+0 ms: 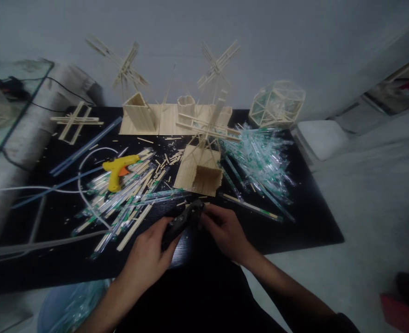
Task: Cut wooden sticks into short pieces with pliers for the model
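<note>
My left hand is wrapped round a black plier-like tool, held low over the near part of the table. The tool's head points up and to the right. Close to that head, the fingers of my right hand are pinched together; whatever they grip is hidden or too small to name. Just beyond both hands stands a stick-built model with a square open box on a base and crossed blades above it. Bits of cut stick lie on the table around it.
A yellow glue gun rests on bundles of wrapped chopsticks at left. Crumpled plastic wrappers are heaped at right. More stick models and a many-sided stick frame line the back. A white cord loops at left.
</note>
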Demonstrator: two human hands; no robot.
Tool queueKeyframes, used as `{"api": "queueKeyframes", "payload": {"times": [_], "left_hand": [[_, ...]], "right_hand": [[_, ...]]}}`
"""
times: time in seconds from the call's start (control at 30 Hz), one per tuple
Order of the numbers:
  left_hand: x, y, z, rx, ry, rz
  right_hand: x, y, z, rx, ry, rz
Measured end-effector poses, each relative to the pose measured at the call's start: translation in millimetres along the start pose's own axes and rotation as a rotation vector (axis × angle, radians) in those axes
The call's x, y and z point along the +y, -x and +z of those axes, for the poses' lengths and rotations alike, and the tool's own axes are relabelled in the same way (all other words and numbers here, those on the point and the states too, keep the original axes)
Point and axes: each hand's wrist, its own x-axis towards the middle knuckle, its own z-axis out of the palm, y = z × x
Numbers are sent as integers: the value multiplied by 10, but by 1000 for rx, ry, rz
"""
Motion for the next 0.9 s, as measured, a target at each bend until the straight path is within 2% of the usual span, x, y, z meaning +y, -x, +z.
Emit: {"api": "queueKeyframes", "payload": {"times": [0.4,0.9], "left_hand": [[28,-18,-16,-33,28,-25],[73,-37,0,-135,-3,-141]], "right_hand": [[-3,-15,-1,7,33,-11],[18,-17,29,43,57,16]]}}
